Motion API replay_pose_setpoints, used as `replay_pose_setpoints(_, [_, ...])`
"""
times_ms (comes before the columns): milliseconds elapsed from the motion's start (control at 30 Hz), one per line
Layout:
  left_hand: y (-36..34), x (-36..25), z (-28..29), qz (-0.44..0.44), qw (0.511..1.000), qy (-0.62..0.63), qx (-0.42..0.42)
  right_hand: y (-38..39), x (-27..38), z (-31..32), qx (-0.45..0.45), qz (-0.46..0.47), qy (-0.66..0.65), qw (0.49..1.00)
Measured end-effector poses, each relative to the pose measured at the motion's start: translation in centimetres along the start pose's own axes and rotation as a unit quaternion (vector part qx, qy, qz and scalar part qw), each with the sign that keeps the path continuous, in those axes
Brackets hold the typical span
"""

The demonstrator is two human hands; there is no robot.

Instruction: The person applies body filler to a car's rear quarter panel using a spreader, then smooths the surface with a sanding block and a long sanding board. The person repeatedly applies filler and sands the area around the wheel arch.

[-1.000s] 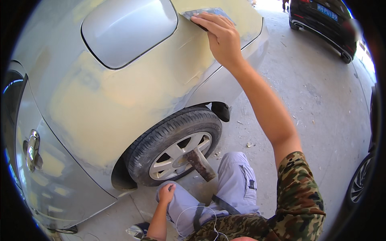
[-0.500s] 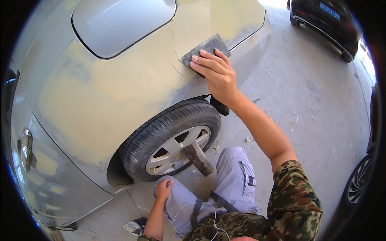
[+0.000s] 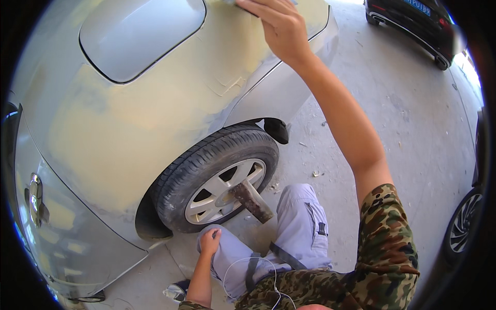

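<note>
My right hand [image 3: 283, 28] is raised at the upper edge of the view, on the car's rear side panel [image 3: 150, 124]. Its fingers press a flat dark spreader [image 3: 246, 9], mostly cut off by the picture's edge. Pale yellow filler coats much of the silver panel, with thin raised ridges below the hand. My left hand [image 3: 210, 241] rests closed on my left knee; what its curled fingers hold, if anything, is hidden. Close to the wheel [image 3: 219, 186] is a brown, stained, angular piece [image 3: 251, 202], of a kind I cannot make out.
The fuel flap [image 3: 142, 36] lies left of my right hand. A door handle [image 3: 35, 199] juts out at far left. Behind the wheel hangs a black mud flap [image 3: 276, 130]. A black car [image 3: 408, 26] stands at upper right, another car's wheel [image 3: 465, 222] at right. Small debris [image 3: 316, 174] dots the floor.
My right hand and the spreader have moved up along the panel to the picture's top edge, uncovering filler ridges. The view has shifted slightly. My left hand stays on the knee.
</note>
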State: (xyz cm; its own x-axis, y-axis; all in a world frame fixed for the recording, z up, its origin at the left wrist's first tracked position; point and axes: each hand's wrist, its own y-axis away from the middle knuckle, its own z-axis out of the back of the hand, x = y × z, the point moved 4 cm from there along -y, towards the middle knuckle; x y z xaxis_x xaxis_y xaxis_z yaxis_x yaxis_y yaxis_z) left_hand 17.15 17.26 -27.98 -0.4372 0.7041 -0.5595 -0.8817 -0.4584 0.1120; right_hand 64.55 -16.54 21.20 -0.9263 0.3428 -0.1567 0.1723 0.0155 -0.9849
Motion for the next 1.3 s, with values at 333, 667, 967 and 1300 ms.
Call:
replay_pose_setpoints(333, [0.3, -1.0, 0.5, -0.007, 1.0, 0.01, -0.005, 9.8, 6.7, 1.8, 0.134, -0.081, -0.023, 0.987])
replay_pose_setpoints(667, [0.2, -1.5, 0.6, 0.003, 1.0, -0.023, -0.011, 13.8, 6.6, 4.6, 0.153, -0.074, -0.002, 0.985])
replay_pose_setpoints(967, [9.7, 1.0, 4.3, 0.053, 0.98, 0.106, -0.159, 19.8, 10.7, 15.5, -0.046, -0.556, -0.239, 0.795])
replay_pose_setpoints(1300, [35.6, 20.3, 0.1, 0.421, 0.756, 0.205, -0.458, 28.8, 26.0, 14.4, 0.141, -0.704, -0.449, 0.532])
